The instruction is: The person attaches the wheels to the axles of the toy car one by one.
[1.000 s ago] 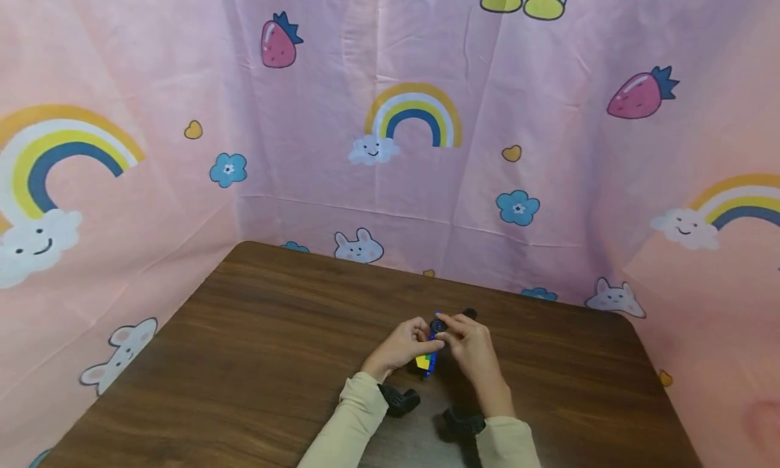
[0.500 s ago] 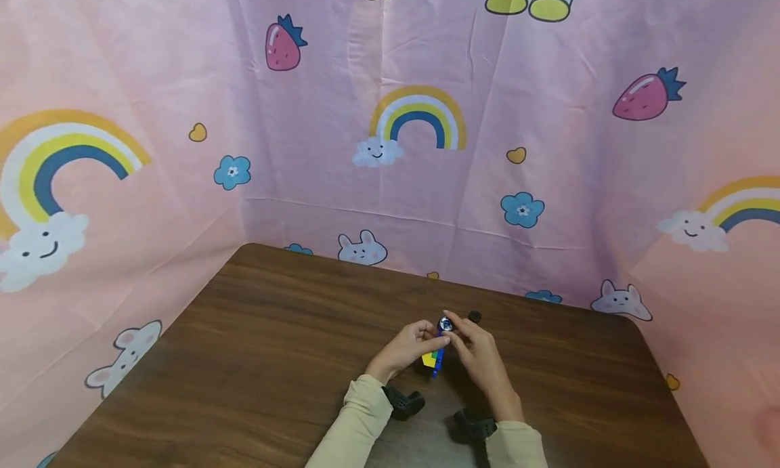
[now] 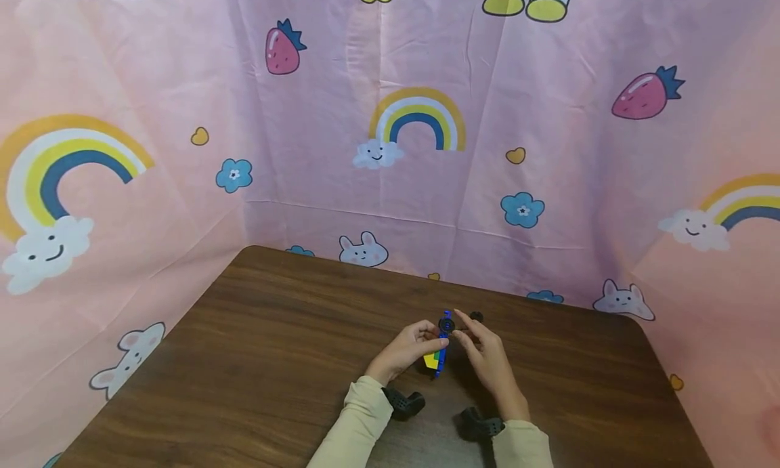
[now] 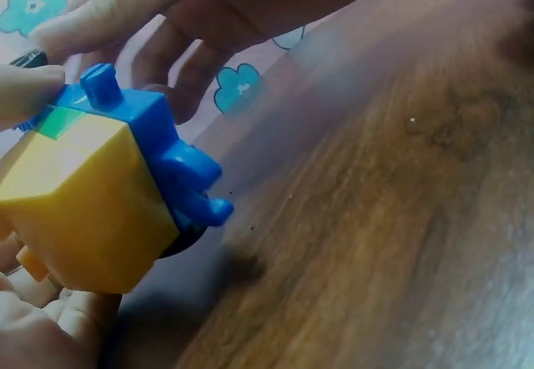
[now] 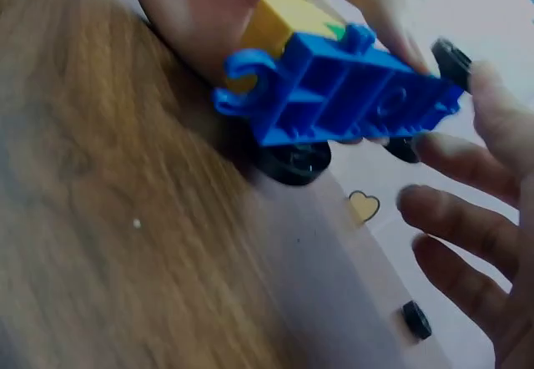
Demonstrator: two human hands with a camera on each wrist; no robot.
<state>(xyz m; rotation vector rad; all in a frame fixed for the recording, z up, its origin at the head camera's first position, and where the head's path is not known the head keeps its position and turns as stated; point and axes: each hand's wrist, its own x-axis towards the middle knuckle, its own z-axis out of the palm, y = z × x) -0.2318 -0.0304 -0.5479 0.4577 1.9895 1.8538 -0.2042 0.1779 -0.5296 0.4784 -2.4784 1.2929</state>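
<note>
My left hand [image 3: 405, 349] grips a toy wagon [image 3: 440, 358], a blue wheeled base carrying a yellow block with a bit of green. It is tipped on its side above the table, its hollow blue underside [image 5: 321, 102] facing the right wrist view. Black wheels sit along its edges, one at the far end [image 5: 453, 64] and another [image 5: 292, 164] near the hook-like coupling. My right hand [image 3: 487, 356] is beside the far-end wheel, thumb and fingers spread apart, with fingertips right at its rim. In the left wrist view the yellow block [image 4: 92, 202] hides much of the base.
A loose black wheel [image 3: 477, 316] lies on the brown wooden table [image 3: 292, 332] just beyond my right hand. Black wrist devices [image 3: 405, 403] are strapped to both wrists. A pink patterned cloth [image 3: 329, 183] hangs behind and along the sides of the table.
The right thumb and fingers have loosened from the wheel and moved slightly right. The wheel stays on the wagon, which has turned slightly in the left hand.
</note>
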